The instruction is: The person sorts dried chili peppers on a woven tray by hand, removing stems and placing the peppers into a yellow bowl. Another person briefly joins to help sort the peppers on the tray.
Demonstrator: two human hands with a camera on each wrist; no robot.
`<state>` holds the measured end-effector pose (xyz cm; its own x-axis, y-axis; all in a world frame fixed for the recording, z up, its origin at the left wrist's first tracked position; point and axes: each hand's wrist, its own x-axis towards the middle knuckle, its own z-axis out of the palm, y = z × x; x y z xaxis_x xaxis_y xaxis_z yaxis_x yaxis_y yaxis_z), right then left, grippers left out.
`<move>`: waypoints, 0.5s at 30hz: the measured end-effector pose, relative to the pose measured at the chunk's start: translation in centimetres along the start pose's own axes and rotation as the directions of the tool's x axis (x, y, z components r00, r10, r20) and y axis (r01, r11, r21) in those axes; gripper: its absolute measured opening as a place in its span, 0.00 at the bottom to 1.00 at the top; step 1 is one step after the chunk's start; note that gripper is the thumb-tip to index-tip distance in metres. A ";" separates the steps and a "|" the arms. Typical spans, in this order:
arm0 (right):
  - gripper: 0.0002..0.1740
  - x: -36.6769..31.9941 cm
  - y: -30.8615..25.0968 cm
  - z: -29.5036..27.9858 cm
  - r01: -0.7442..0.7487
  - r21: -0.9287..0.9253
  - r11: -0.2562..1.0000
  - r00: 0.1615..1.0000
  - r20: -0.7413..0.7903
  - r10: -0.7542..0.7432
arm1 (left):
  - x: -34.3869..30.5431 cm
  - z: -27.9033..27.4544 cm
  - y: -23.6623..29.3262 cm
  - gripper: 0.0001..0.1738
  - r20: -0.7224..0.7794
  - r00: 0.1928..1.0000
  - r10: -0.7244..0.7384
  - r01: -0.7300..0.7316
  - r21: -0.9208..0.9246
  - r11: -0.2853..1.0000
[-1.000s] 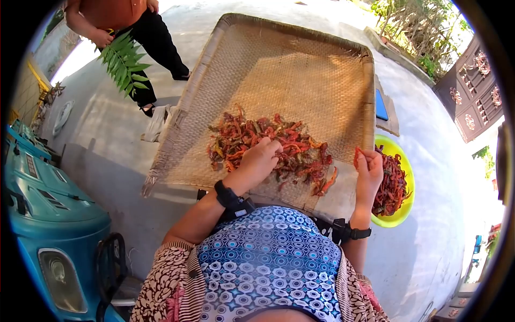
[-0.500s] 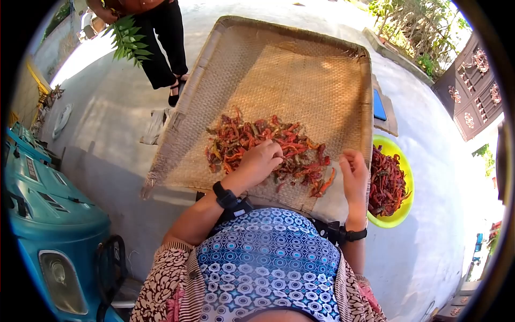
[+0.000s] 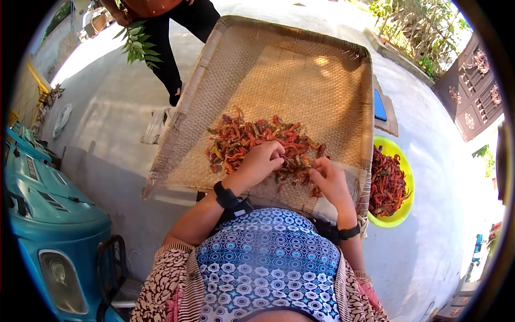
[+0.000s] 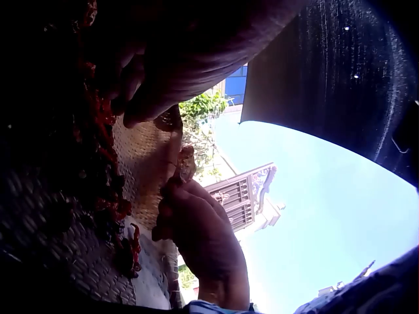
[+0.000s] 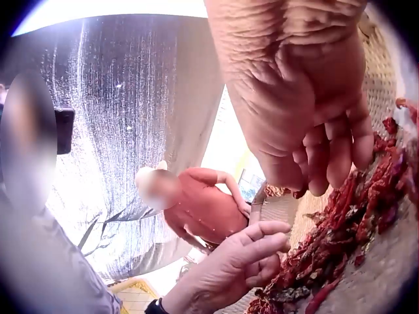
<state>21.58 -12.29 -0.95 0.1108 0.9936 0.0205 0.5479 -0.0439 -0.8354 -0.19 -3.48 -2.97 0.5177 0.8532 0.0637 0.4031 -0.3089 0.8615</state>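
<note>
Dried red chili peppers (image 3: 241, 137) lie heaped on the near part of a large woven bamboo tray (image 3: 300, 70). My left hand (image 3: 263, 161) rests over the heap with its fingers loosely bent; in the right wrist view no pepper shows in that hand (image 5: 239, 261). At the heap's right edge is my right hand (image 3: 331, 182). The left wrist view shows the right hand's thumb and fingers pinching a pale, shrivelled pepper (image 4: 187, 163). A lime-green bowl (image 3: 387, 221) holding more dried red peppers stands to the right, beyond the tray's edge.
A person in an orange top and black trousers (image 3: 170, 59) stands past the tray's left side, holding a leafy green sprig (image 3: 140, 47). A teal vehicle (image 3: 64, 209) is at the left. A blue flat object (image 3: 380, 105) lies on cardboard right of the tray.
My right hand has moved left from beside the bowl, where it held a red pepper, to the heap's edge. My left hand has barely moved. The standing person has shifted right.
</note>
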 end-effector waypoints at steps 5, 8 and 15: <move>0.09 -2.3 4.4 -7.2 -0.119 0.070 0.990 0.951 -0.277 0.134 | -1.1 -0.3 -0.1 0.07 0.078 0.995 0.066 -0.091 0.385 0.918; 0.10 -3.8 5.5 -11.3 -0.334 -0.141 0.932 0.839 -0.496 0.225 | -1.0 -0.1 -0.6 0.05 0.118 0.991 0.059 -0.110 0.493 0.863; 0.14 -2.5 3.1 -7.2 -0.119 -0.090 0.989 0.914 -0.400 0.074 | -0.7 -0.2 1.4 0.06 0.094 0.988 0.120 -0.147 0.375 0.915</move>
<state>28.97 -15.67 0.41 0.4733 0.8630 0.1769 0.6031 -0.1711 -0.7791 -0.12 -4.39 -1.72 0.6308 0.7667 0.1191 0.5762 -0.5657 0.5899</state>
